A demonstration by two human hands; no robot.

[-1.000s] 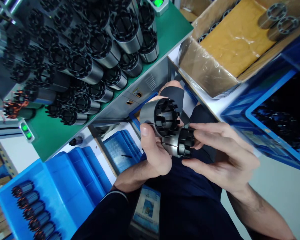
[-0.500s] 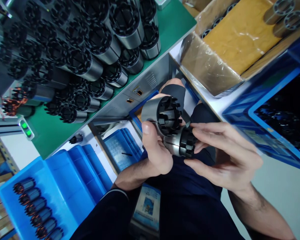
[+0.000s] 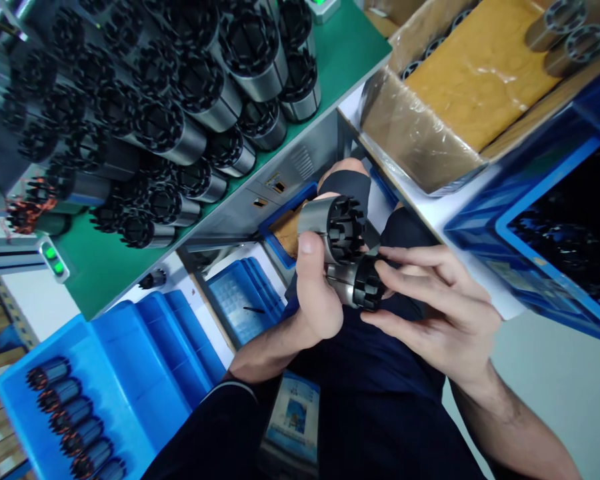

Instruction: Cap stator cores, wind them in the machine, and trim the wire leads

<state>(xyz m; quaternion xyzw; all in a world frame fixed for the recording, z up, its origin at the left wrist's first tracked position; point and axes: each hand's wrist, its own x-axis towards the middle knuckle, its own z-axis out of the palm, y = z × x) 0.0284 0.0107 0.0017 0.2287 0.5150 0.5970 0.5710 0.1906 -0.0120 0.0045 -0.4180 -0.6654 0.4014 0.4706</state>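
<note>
My left hand (image 3: 316, 293) is closed around two motor stator cores, its thumb across their steel sides. The upper stator core (image 3: 316, 219) is a steel cylinder with a black slotted end facing right. Just below and against it lies the lower stator core (image 3: 341, 280), its black toothed end also to the right. My right hand (image 3: 450, 303) comes from the right, thumb and fingers curved round that black end. Its fingertips touch the black teeth; part of the contact is hidden behind the fingers.
Many stator cores (image 3: 205, 93) crowd the green bench top (image 3: 353, 50). Wound stators line a blue bin (image 3: 130, 373) at lower left. A cardboard box (image 3: 405, 130) with yellow padding stands upper right, beside a blue crate (image 3: 525, 233) of black parts.
Both stator cores have shifted slightly to the right in my left hand. My right hand has moved a little left, with its fingers closer round the lower core's black end.
</note>
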